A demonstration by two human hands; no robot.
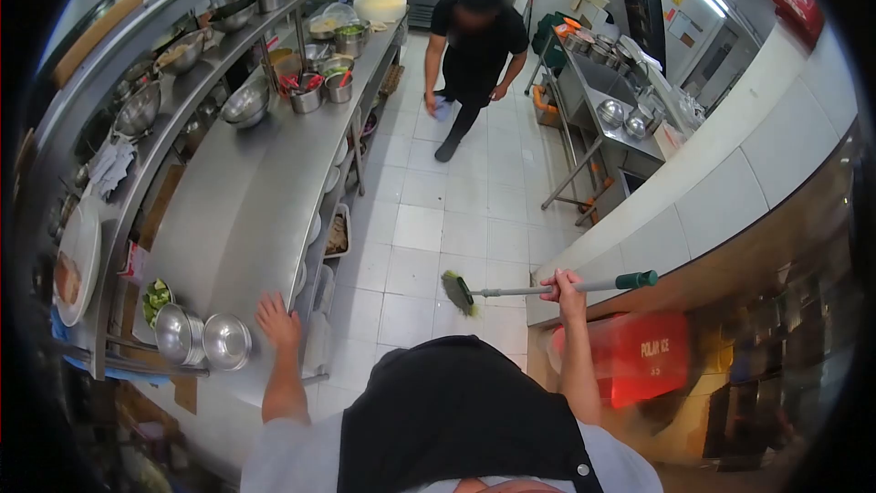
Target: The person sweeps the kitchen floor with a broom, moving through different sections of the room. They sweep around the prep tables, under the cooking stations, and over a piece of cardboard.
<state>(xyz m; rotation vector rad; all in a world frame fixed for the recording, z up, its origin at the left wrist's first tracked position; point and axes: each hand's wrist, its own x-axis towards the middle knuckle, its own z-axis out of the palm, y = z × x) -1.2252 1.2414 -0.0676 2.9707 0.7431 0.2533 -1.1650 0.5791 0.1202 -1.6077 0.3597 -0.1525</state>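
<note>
Far left: two metal bowls [180, 334] side by side on the steel counter [228, 210], a dish of cut greens [157, 299] just behind them. My left hand [276, 319] is at the counter's near edge, fingers spread wide, palm down, nothing in it; can't confirm full contact with the steel. Next, out over the white floor tiles [415, 226]: the bristle head [458, 292] of the broom [506, 292]. Can't tell if the tips touch down. A co-worker [479, 41] is further up the aisle, well apart from it, a bluish cloth [442, 109] by one hand. Then the broom's pole runs right, grey and straight, into my right hand [564, 287], which is closed round it partway along. Handling, my read: light overall, pole stiff, bristles springy and a bit messy, nothing fragile. Head end probably wants to dip and twist, so keep a snug wrap. Smooth pole could slide or roll if wet. Present hold looks fine for balance; a second hand nearer the green end cap [636, 280] would give better steering. Avoid gripping by the bristles. Cap sticks out past my hand, above the red box [643, 358], so swing clearance there is worth watching.
</note>
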